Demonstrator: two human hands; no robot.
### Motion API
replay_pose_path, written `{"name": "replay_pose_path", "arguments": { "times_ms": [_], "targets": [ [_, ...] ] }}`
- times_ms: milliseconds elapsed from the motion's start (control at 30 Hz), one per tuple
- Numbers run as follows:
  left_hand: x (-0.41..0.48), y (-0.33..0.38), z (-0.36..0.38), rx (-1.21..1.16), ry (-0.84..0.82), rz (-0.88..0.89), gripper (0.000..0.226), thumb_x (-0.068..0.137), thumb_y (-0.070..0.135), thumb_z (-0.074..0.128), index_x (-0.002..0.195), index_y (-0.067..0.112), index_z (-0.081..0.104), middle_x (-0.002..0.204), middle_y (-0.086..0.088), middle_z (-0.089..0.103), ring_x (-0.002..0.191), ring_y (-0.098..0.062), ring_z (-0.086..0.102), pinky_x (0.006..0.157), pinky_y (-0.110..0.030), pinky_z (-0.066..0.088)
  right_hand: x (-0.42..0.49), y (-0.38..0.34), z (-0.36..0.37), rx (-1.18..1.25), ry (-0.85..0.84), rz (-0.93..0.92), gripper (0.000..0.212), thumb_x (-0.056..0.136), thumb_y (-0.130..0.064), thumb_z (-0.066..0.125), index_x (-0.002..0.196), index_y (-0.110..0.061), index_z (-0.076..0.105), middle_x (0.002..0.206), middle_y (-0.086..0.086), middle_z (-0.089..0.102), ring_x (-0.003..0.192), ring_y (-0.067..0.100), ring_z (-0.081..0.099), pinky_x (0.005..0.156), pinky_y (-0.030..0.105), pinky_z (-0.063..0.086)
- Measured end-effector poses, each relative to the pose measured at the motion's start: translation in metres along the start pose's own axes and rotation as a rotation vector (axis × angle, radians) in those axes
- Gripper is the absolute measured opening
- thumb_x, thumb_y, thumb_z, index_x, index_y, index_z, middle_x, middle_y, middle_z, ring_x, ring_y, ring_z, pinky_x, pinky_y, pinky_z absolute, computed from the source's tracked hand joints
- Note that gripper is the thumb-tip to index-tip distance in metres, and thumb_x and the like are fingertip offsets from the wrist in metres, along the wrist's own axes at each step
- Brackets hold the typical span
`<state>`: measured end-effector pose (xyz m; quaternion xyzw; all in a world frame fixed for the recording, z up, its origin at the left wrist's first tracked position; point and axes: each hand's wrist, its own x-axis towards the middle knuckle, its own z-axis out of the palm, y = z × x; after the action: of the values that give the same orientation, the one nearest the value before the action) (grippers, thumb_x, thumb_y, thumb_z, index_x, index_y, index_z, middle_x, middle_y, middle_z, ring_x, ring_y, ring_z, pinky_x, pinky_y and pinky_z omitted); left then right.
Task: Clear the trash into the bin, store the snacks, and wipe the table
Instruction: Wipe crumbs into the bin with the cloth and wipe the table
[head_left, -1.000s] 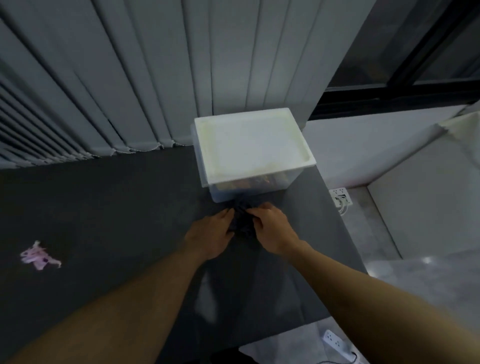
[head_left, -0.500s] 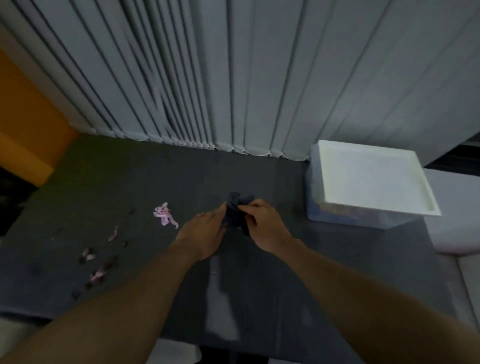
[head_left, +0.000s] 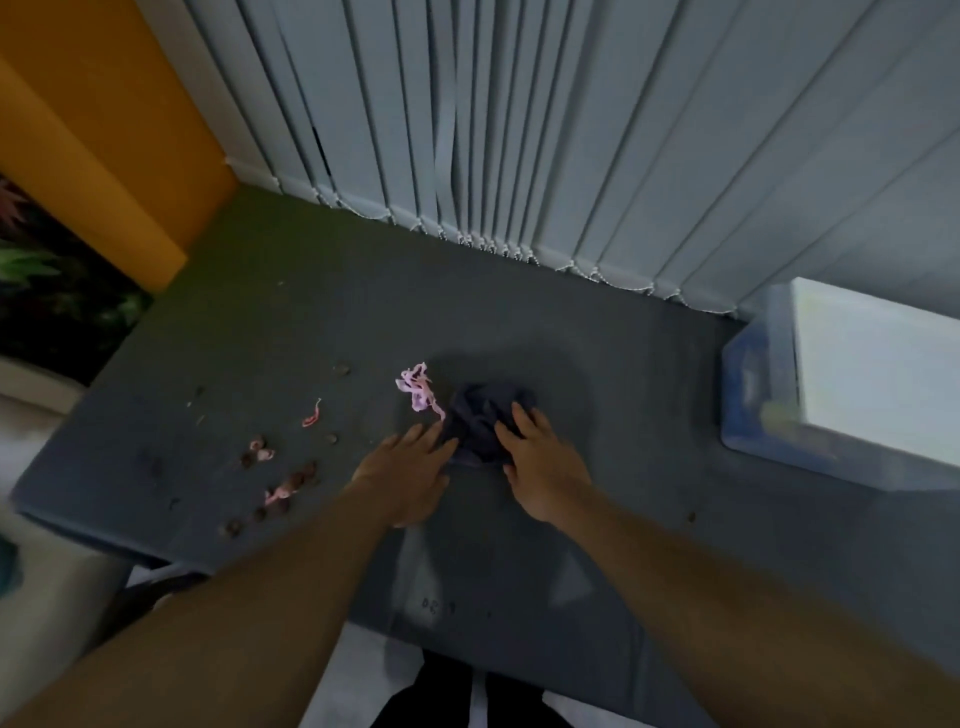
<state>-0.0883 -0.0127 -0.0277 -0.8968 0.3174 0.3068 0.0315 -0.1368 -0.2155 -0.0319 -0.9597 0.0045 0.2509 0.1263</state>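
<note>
Mid-table: dark cloth (head_left: 485, 423) bunched on grey table (head_left: 623, 519), both hands on it. L hand (head_left: 408, 467) flat, fingers out straight, tips touching cloth's left edge; no grip. R hand (head_left: 543, 467) laid over cloth's right side, fingers spread and pressing down; no pinch visible. Just left of cloth, touching or nearly (can't tell which): pink shreds (head_left: 418, 392). Further left, well apart: scatter of brown crumbs and pink bits (head_left: 280, 478) toward table's left edge. Far right: white-lidded storage box (head_left: 872, 374), lid on, contents too blurred to ID. No bin in view. Judged step: wipe, at its start, w/ trash not yet cleared. Next move prob. calls for sweeping cloth leftward through shreds and crumbs w/ even downward pressure, so bits gather rather than scatter, then collecting pile at table edge for bin. Risks: light shreds snagging in cloth folds; crumbs pushed off edge to floor.
</note>
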Motion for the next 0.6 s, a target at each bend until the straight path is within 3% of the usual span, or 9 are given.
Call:
{"name": "replay_pose_path", "arguments": {
  "times_ms": [100,367,600],
  "targets": [
    [0.000,-0.001,0.002,-0.021,-0.012,0.001,0.061,0.106,0.039,0.028,0.160,0.024,0.006,0.168,-0.004,-0.004,0.154,-0.025,0.002,0.123,-0.043,0.016,0.002,-0.003,0.002,-0.041,-0.003,0.026,0.063,0.104,-0.035,0.043,0.159,-0.027,0.012,0.167,-0.003,-0.009,0.153,0.025,-0.005,0.115,0.047,0.031],
    [-0.012,-0.002,-0.018,-0.083,0.069,-0.024,0.057,0.105,0.039,0.026,0.158,0.020,0.016,0.166,-0.002,0.011,0.152,-0.022,0.011,0.120,-0.043,0.021,0.006,-0.006,-0.019,-0.010,-0.005,0.032,0.061,0.102,-0.043,0.041,0.157,-0.028,0.019,0.167,-0.001,0.001,0.153,0.026,0.000,0.113,0.051,0.034],
    [-0.051,-0.001,-0.048,-0.089,0.157,-0.224,0.057,0.106,0.039,0.025,0.159,0.021,0.014,0.166,-0.002,0.012,0.153,-0.026,0.009,0.122,-0.044,0.013,0.000,-0.018,-0.054,0.018,0.081,-0.090,0.060,0.100,-0.045,0.042,0.155,-0.025,0.025,0.165,0.003,0.012,0.152,0.027,0.009,0.114,0.051,0.032]
  ]
}}
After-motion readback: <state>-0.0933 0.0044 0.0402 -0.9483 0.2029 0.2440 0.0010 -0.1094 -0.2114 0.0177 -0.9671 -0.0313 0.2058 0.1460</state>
